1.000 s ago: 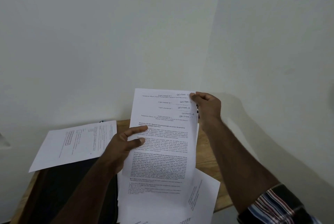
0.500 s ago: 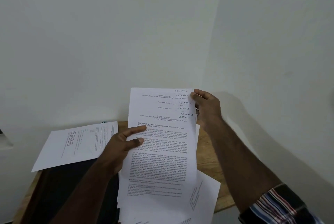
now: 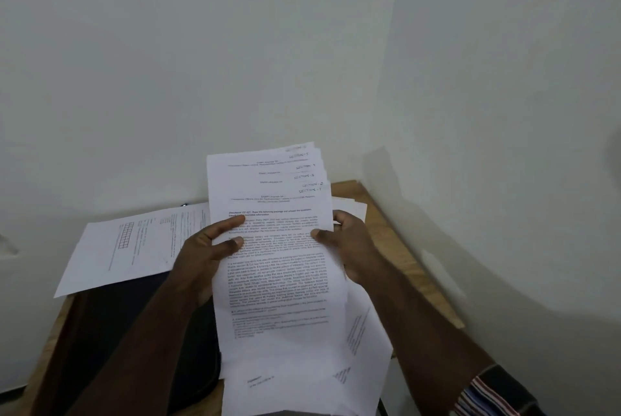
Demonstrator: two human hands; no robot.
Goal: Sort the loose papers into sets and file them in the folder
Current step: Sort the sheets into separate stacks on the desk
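Note:
A fanned set of printed sheets [image 3: 275, 268], with handwritten section labels stepped down the top right corner, is held upright over the table. My left hand [image 3: 205, 251] grips its left edge, thumb and a finger on the front page. My right hand [image 3: 349, 244] pinches the right edge at mid height, thumb on the front. A dark folder [image 3: 111, 331] lies flat at the lower left, partly under my left forearm. More loose papers [image 3: 356, 348] lie beneath the held set.
A single sheet with a red grid [image 3: 134, 244] lies at the left, overlapping the folder's far edge. The small wooden table [image 3: 400, 247] sits in a corner between two white walls; its right edge is close to my right arm.
My right hand slid from the top right corner of the set down to the middle of its right edge. The sheets tilted slightly and fanned more at the top.

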